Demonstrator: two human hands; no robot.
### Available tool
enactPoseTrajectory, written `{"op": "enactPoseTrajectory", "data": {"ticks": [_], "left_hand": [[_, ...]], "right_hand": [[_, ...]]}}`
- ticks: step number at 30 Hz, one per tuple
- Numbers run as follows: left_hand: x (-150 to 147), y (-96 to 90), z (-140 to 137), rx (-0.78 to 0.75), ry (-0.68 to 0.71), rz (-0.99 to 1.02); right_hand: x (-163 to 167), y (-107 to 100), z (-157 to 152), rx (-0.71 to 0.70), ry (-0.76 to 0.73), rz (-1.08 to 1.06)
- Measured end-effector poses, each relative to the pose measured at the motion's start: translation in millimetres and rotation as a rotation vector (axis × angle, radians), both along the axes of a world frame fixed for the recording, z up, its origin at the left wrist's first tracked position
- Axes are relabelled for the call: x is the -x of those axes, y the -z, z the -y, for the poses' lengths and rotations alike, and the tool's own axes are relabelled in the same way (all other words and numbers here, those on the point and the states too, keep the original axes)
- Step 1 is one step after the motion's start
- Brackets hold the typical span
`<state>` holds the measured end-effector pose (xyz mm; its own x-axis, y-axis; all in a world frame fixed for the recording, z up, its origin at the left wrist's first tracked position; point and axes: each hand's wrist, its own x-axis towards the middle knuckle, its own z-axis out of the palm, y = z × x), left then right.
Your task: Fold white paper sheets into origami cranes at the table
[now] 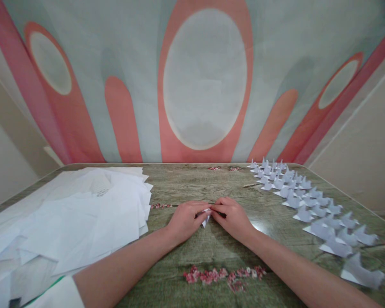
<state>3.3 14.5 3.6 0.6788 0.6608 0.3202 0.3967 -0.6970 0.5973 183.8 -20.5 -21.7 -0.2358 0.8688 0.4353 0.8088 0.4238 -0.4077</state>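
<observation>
Near the middle of the table, a small piece of folded white paper (205, 221) is pinched between my two hands. My left hand (186, 219) has its thumb and fingers closed on the paper's left side. From the right, my right hand (231, 217) grips the same piece with its fingertips. Only a narrow pointed part shows below the fingers; the rest is covered by them. Rows of folded paper birds (303, 214) stand to the right of my right hand.
A wide, untidy pile of white paper sheets (93, 214) covers the table's left side. The wood-patterned tabletop (167, 273) has pink flower prints (208, 275). Behind its far edge hangs a grey and coral patterned backdrop (205, 156).
</observation>
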Motion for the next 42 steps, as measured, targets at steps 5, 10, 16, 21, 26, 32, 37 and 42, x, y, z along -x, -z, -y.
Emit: {"op": "enactPoseTrajectory", "data": {"ticks": [5, 10, 16, 21, 26, 32, 37, 42], "left_hand": [[0.3, 0.6, 0.3, -0.029, 0.000, -0.037], [0.8, 3.7, -1.5, -0.049, 0.002, -0.038], [0.9, 6.4, -2.0, -0.057, -0.002, -0.045], [-0.1, 4.5, -0.6, -0.076, -0.015, -0.053], [-0.9, 3.6, 0.0, -0.098, -0.021, -0.059], [-0.1, 4.4, -1.6, -0.108, -0.042, -0.113], [0.9, 6.0, -1.7, -0.114, -0.102, -0.141], [0.9, 6.3, -1.5, -0.118, -0.109, -0.172]], "right_hand": [[-0.3, 0.6, 0.0, -0.010, -0.002, 0.011], [-0.7, -0.2, 0.2, -0.016, 0.005, 0.026], [0.0, -0.9, 0.2, -0.012, 0.010, 0.030], [-3.1, -6.9, 5.5, -0.026, 0.016, 0.086], [-1.9, -17.5, 19.3, -0.103, 0.002, 0.252], [6.7, -21.9, 29.0, -0.145, -0.044, 0.326], [10.6, -22.2, 33.2, -0.154, -0.059, 0.346], [13.0, -23.1, 35.1, -0.132, -0.077, 0.339]]}}
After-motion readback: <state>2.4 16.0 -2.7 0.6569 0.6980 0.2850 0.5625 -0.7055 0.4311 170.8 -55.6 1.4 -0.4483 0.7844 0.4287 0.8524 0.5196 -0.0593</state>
